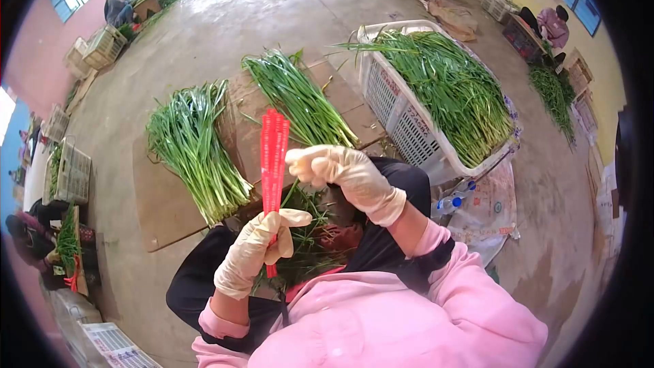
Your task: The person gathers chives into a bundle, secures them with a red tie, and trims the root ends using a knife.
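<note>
My gloved left hand is closed around a bundle of flat red printed strips, which stand upright above the fist and poke out a little below it. Just to the right of the strips, my gloved right hand has its fingers curled together; whether anything is pinched in them I cannot make out. Beyond the hands, two piles of long green chives, a left pile and a right pile, lie on a brown cardboard sheet. Loose green leaves lie between my knees.
A white plastic crate full of chives stands to my right. Beside it are blue-capped bottles on a white sack. More crates line the left wall. Other people sit with greens at the left, far left and far right.
</note>
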A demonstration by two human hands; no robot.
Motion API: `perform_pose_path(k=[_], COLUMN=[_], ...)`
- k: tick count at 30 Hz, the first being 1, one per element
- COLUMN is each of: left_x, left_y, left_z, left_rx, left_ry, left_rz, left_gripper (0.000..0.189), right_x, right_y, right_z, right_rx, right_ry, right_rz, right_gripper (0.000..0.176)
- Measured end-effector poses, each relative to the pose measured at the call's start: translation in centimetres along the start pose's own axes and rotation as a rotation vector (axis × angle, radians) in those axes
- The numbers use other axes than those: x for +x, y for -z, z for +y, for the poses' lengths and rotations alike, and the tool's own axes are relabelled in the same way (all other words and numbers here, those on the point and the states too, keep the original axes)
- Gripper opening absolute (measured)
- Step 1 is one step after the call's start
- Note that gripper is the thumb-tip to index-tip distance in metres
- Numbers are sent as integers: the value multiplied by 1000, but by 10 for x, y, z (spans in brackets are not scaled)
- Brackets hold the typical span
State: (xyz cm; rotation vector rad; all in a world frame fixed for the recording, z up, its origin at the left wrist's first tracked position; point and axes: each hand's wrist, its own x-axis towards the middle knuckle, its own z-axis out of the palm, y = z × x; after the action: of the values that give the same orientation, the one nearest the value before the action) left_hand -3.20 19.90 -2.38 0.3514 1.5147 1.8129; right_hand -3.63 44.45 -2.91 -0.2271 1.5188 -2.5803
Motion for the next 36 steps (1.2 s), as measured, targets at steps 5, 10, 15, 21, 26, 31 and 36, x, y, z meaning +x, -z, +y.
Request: perform_pose_path(k=[5, 10, 15, 21, 26, 31, 36], left_x=[-5, -10, -11, -16, -50, -151, -257], left_y=[0, -1, 6, 15, 76, 146, 224], left_z=[-1, -3, -7, 10, 22, 46, -60], left_rx=[-5, 15, -12, 112, -200, 418, 304], left_ry=[109, 85, -3, 115, 188, -82, 28], left_rz=[-10, 68, 150, 198, 268, 796, 1293], left_gripper=[52, 54, 48, 35, 22, 20, 28], right_x=[23, 31, 29, 35, 34, 18, 30], right_y=[-15, -13, -20, -6, 49, 127, 115], right_z=[-15, 5, 8, 8, -63, -105, -65], right_rx=[-50, 33, -1, -101, -482, 44, 70], right_ry=[67, 63, 66, 332, 440, 547, 332], right_rz=[-17, 130, 169, 82, 414, 593, 372], right_gripper=[35, 22, 33, 31, 31, 43, 48])
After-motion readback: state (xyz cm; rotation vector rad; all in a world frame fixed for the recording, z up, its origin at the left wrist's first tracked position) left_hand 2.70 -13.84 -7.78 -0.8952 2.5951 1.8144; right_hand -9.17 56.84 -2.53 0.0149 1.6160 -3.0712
